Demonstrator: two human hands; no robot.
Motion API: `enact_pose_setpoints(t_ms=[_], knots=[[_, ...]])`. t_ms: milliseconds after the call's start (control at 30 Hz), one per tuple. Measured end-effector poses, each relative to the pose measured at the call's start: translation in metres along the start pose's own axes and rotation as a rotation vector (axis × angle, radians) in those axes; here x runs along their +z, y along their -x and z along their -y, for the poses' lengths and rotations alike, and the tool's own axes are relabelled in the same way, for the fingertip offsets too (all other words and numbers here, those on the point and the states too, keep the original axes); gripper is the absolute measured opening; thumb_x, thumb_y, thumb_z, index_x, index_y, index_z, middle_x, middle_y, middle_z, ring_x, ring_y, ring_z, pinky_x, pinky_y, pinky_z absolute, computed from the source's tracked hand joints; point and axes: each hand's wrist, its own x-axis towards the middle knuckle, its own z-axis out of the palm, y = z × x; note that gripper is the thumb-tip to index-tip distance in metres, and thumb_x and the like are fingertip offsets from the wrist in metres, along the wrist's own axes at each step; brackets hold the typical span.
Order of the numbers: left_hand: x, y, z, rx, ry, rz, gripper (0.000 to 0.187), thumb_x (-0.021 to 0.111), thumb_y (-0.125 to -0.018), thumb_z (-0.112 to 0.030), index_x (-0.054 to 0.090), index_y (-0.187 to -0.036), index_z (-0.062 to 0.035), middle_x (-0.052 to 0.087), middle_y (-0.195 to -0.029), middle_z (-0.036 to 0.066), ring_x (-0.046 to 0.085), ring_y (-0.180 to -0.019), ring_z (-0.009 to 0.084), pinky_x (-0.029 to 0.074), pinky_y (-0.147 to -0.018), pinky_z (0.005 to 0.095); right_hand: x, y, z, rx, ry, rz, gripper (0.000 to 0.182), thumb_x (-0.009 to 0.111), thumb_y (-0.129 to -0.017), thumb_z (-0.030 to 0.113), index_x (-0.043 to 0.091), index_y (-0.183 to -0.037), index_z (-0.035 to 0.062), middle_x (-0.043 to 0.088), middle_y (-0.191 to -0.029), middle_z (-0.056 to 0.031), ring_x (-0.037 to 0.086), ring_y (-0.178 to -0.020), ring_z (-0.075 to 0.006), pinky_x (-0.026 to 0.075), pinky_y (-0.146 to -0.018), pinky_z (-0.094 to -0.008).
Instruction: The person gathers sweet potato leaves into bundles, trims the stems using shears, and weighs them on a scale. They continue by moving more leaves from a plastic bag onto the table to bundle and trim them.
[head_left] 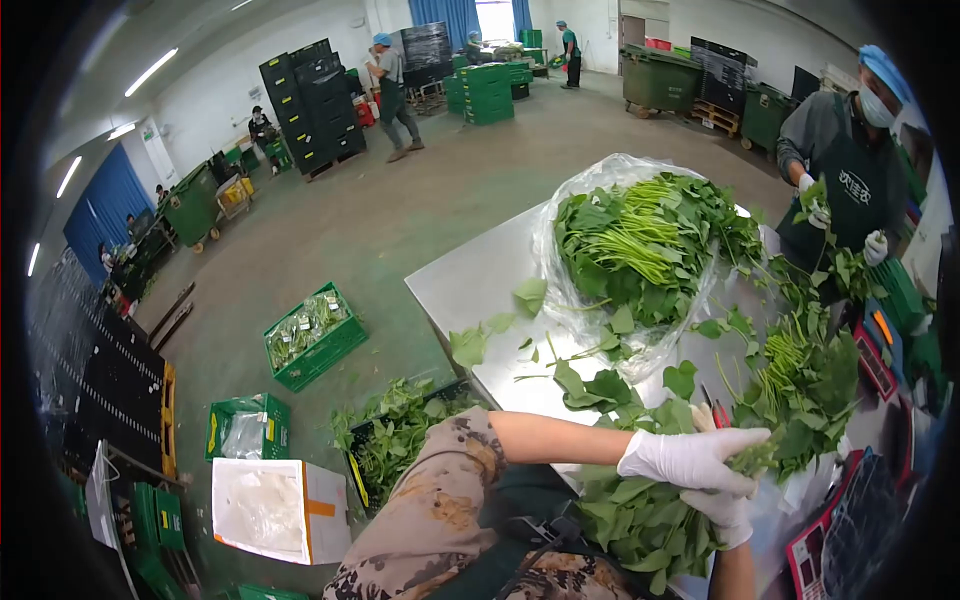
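Both my hands wear white gloves at the front of the metal table [460,265]. My left hand [690,460] reaches across from the left and is closed around a bunch of leafy greens [640,525]. Just below it, my right hand [725,513] is closed on the same bunch. Its leaves hang down towards my apron, and a cut-looking end [755,455] pokes out past my left fingers. A red-handled tool [719,413] lies right behind my hands, partly hidden. Loose leaves [600,388] and a pile of greens [800,385] surround them.
A plastic bag of greens [640,240] fills the table's back. A co-worker [850,170] handles greens at the right. Red-edged scales [810,560] line the right side. Green crates [320,340], a crate of leaves [385,440] and a white foam box [260,510] stand on the floor at left.
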Motion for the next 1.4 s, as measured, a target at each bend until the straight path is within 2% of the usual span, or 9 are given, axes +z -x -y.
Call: enact_pose_setpoints(t_ms=[133, 333, 400, 567, 733, 933, 1133, 1300, 1400], knots=[[0.046, -0.020, 0.042, -0.273, -0.521, -0.218, 0.073, 0.067, -0.078, -0.019, 0.038, -0.142, 0.0015, 0.051, -0.134, 0.022, 0.047, -0.126, 0.0273, 0.036, -0.105, 0.0324, -0.009, 0.017, -0.002, 0.032, -0.059, -0.129, 0.073, 0.079, -0.078, 0.015, 0.042, -0.140, 0.0031, 0.050, -0.136, -0.0108, 0.047, -0.125, -0.0201, 0.036, -0.108, -0.0357], [0.018, -0.054, -0.030, -0.226, -0.111, 0.322, 0.055, 0.067, -0.087, -0.023, 0.045, -0.130, 0.0027, 0.055, -0.125, 0.016, 0.051, -0.121, 0.0215, 0.043, -0.099, 0.0308, -0.021, 0.056, 0.010, -0.028, -0.142, -0.273, 0.065, 0.077, -0.081, 0.017, 0.046, -0.137, 0.0038, 0.054, -0.132, -0.0110, 0.049, -0.123, -0.0200, 0.037, -0.107, -0.0359], [0.025, -0.077, -0.007, -0.274, 0.101, 0.506, 0.075, 0.073, -0.082, -0.027, 0.038, -0.142, 0.0019, 0.053, -0.132, 0.014, 0.048, -0.126, 0.0203, 0.038, -0.106, 0.0337, -0.029, 0.066, 0.014, -0.035, -0.198, -0.286, 0.063, 0.077, -0.082, 0.017, 0.047, -0.136, 0.0040, 0.055, -0.131, -0.0110, 0.050, -0.122, -0.0199, 0.038, -0.107, -0.0360], [0.031, -0.173, 0.035, -0.026, 0.179, 0.569, 0.065, 0.068, -0.086, -0.020, 0.041, -0.143, -0.0071, 0.050, -0.137, 0.011, 0.047, -0.128, 0.0209, 0.035, -0.108, 0.0368, -0.083, 0.124, 0.020, 0.069, -0.320, -0.410, 0.018, 0.072, -0.081, 0.019, 0.068, -0.087, 0.0033, 0.060, -0.129, -0.0177, 0.055, -0.116, -0.0233, 0.038, -0.103, -0.0352], [0.084, -0.260, 0.096, 0.464, -0.781, 0.513, 0.055, 0.065, -0.081, -0.011, 0.051, -0.134, -0.0074, 0.052, -0.133, 0.018, 0.051, -0.123, 0.0344, 0.043, -0.102, 0.0380, -0.135, 0.200, 0.049, -0.008, -0.320, -1.076, 0.022, 0.073, -0.075, 0.024, 0.067, -0.084, 0.0042, 0.064, -0.112, -0.0108, 0.057, -0.109, -0.0212, 0.041, -0.097, -0.0349], [0.189, -0.291, 0.154, 0.675, -0.789, 0.808, 0.063, 0.072, -0.078, -0.034, 0.052, -0.135, -0.0146, 0.049, -0.131, 0.022, 0.050, -0.121, 0.0380, 0.043, -0.101, 0.0453, -0.236, 0.253, 0.105, 0.340, 0.561, -1.448, 0.018, 0.070, -0.080, 0.010, 0.067, -0.098, 0.0046, 0.067, -0.108, -0.0052, 0.061, -0.100, -0.0175, 0.045, -0.092, -0.0332], [0.203, -0.275, 0.191, 0.671, -0.750, 0.810, 0.062, 0.061, -0.087, -0.052, 0.051, -0.138, -0.0191, 0.039, -0.147, 0.022, 0.033, -0.139, 0.0376, 0.025, -0.115, 0.0492, -0.347, 0.235, 0.000, 0.447, 2.053, -0.747, 0.038, 0.068, -0.066, 0.005, 0.061, -0.103, 0.0076, 0.062, -0.116, -0.0076, 0.053, -0.121, -0.0262, 0.033, -0.111, -0.0479], [0.179, -0.290, 0.200, 0.699, -0.615, 0.810, 0.053, 0.056, -0.091, -0.048, 0.053, -0.135, -0.0184, 0.041, -0.145, 0.021, 0.036, -0.137, 0.0388, 0.024, -0.116, 0.0486, -0.368, 0.208, -0.154, 0.480, 1.736, -0.855, 0.037, 0.064, -0.067, 0.003, 0.062, -0.104, 0.0100, 0.061, -0.115, -0.0100, 0.052, -0.120, -0.0285, 0.031, -0.111, -0.0479], [0.174, -0.292, 0.200, 0.670, -0.562, 0.804, 0.050, 0.057, -0.092, -0.047, 0.055, -0.133, -0.0183, 0.043, -0.144, 0.020, 0.037, -0.137, 0.0384, 0.025, -0.115, 0.0480, -0.368, 0.199, -0.132, 0.586, 1.595, -0.794, 0.039, 0.065, -0.068, 0.003, 0.063, -0.106, 0.0090, 0.061, -0.116, -0.0118, 0.051, -0.122, -0.0298, 0.031, -0.111, -0.0479]])
